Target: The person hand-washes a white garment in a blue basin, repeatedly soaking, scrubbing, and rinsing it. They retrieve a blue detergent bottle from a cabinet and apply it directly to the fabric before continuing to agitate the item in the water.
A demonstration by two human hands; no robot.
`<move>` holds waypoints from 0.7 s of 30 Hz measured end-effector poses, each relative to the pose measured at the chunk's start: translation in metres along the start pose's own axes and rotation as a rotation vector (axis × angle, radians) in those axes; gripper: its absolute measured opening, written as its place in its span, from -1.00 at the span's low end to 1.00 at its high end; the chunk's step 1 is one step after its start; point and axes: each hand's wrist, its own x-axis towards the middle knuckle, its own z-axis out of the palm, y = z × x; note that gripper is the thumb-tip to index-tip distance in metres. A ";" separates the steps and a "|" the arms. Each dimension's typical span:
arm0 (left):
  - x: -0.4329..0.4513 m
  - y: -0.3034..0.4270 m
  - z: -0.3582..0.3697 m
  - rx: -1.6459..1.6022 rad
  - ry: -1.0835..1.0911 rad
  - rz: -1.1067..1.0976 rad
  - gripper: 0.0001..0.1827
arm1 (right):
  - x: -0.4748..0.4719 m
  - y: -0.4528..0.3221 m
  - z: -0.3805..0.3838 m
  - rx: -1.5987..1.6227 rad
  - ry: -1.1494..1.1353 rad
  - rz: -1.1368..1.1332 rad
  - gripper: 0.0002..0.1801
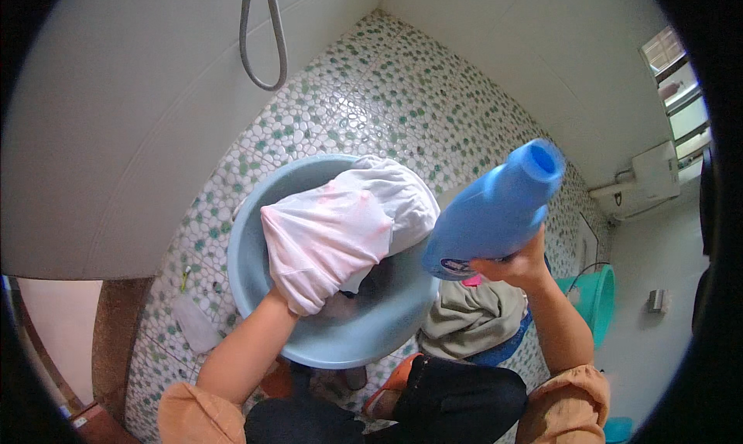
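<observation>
A white garment (331, 229) with pinkish stains is stretched over my left hand, which holds it up from inside above a blue-grey plastic basin (348, 348). Cloth hides the fingers; only the wrist (283, 305) and forearm show. More of the white fabric hangs over the basin's far right rim. In my right hand (519, 264) is a blue plastic bottle (487, 218), gripped near its base and tilted with its round top up and to the right. The bottle bears a label and is slightly blurred. Dark cloth and some wet shine show low in the basin.
A grey-green cloth (473, 310) lies in a blue container (502, 342) right of the basin. Beyond it is a tipped teal bucket (603, 305). A shower hose (264, 67) hangs at the wall. A plastic bag (194, 322) lies on the pebble-patterned floor (360, 96).
</observation>
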 end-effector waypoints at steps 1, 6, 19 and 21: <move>-0.002 0.002 0.003 -0.051 -0.019 -0.025 -0.43 | -0.002 0.002 -0.001 -0.124 -0.031 -0.046 -0.16; -0.019 0.017 0.020 -1.431 0.020 -0.267 -0.47 | -0.009 0.001 0.008 -0.405 -0.179 0.037 -0.25; -0.020 0.024 0.004 -1.003 -0.021 -0.193 -0.38 | -0.027 -0.007 0.031 -0.484 -0.352 0.120 -0.30; -0.021 0.024 0.002 -0.896 -0.019 -0.170 -0.35 | -0.026 -0.008 0.033 -0.483 -0.356 0.118 -0.31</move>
